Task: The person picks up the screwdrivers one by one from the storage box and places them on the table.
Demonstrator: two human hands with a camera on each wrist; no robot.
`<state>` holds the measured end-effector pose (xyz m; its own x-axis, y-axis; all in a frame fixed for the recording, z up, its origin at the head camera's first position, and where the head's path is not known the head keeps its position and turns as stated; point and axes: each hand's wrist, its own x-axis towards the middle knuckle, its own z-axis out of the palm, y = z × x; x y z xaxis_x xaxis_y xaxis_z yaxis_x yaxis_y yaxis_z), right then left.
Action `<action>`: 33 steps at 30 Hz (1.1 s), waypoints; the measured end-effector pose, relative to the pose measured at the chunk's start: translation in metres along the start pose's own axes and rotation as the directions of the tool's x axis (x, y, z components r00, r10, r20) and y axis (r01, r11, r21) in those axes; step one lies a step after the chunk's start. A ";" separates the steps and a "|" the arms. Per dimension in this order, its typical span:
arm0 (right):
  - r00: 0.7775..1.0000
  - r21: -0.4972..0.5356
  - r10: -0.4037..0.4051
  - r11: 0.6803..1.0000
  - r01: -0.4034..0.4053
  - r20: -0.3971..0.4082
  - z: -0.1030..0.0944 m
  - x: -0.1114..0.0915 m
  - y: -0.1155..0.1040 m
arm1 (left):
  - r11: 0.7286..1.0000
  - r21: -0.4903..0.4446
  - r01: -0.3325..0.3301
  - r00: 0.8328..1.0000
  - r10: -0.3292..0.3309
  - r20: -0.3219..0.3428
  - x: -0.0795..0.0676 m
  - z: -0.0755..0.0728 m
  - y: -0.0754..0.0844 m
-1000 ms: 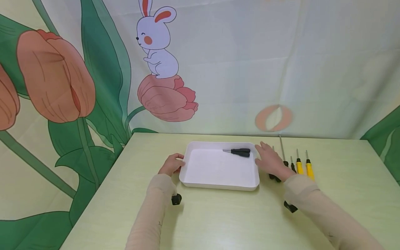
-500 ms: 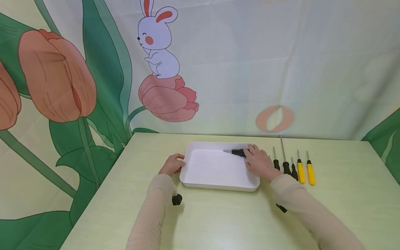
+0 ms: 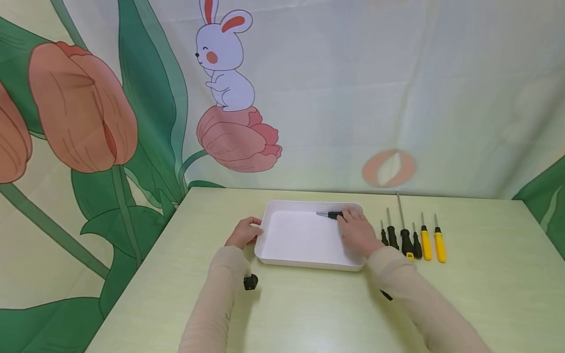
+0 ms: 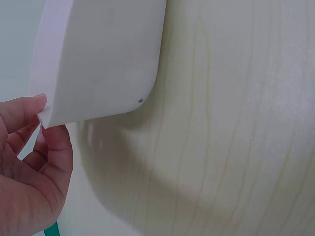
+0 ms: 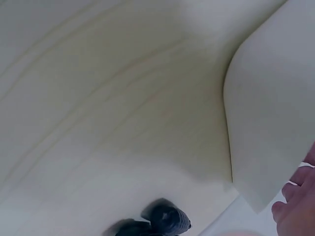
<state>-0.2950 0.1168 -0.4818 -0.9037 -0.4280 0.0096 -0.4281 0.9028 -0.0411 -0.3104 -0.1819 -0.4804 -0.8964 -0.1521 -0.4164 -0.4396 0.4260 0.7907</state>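
Observation:
In the head view a shallow white tray (image 3: 304, 234) sits on the table. My left hand (image 3: 243, 233) holds its left edge; in the left wrist view the thumb (image 4: 29, 110) lies on the rim of the tray (image 4: 110, 54), fingers beneath. My right hand (image 3: 356, 233) is over the tray's right part, at a black-handled tool (image 3: 334, 215) with a slim silver tip. The hand covers most of that handle, so its grip is hidden. The right wrist view catches only part of the right hand (image 5: 300, 209) beyond the rim of the tray (image 5: 275, 93).
Right of the tray several screwdrivers lie side by side: black-handled ones, including a long screwdriver (image 3: 405, 240), and a pair with yellow handles, one being the outer yellow screwdriver (image 3: 440, 246). A printed cloth (image 3: 326, 98) hangs behind the table (image 3: 309, 309).
My right hand has moved left from the tray's right rim to the black-handled tool inside. More of the screwdrivers on the table now shows. The left hand keeps its place on the tray.

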 end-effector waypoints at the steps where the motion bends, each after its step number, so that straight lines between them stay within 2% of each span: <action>1: 1.000 -0.001 -0.003 1.000 0.003 -0.001 0.001 0.000 -0.001 | 1.000 -0.003 -0.001 1.000 0.001 0.000 0.000 0.000 0.000; 14: 0.998 0.060 0.015 0.998 -0.018 0.058 0.004 0.002 -0.007 | 1.000 0.013 0.000 1.000 0.000 -0.006 -0.002 0.000 -0.001; 23: 0.996 0.049 0.023 0.999 -0.019 -0.081 0.012 0.008 -0.010 | 0.999 0.029 -0.018 1.000 0.018 0.000 -0.004 -0.001 -0.001; 33: 0.990 0.032 0.064 0.998 -0.061 -0.124 0.013 0.008 -0.017 | 1.000 0.016 -0.020 1.000 0.020 -0.003 -0.002 -0.001 -0.002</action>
<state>-0.2951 0.0979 -0.4935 -0.9234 -0.3607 0.1311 -0.3719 0.9253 -0.0735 -0.3081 -0.1832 -0.4810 -0.9053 -0.1463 -0.3989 -0.4205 0.4428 0.7919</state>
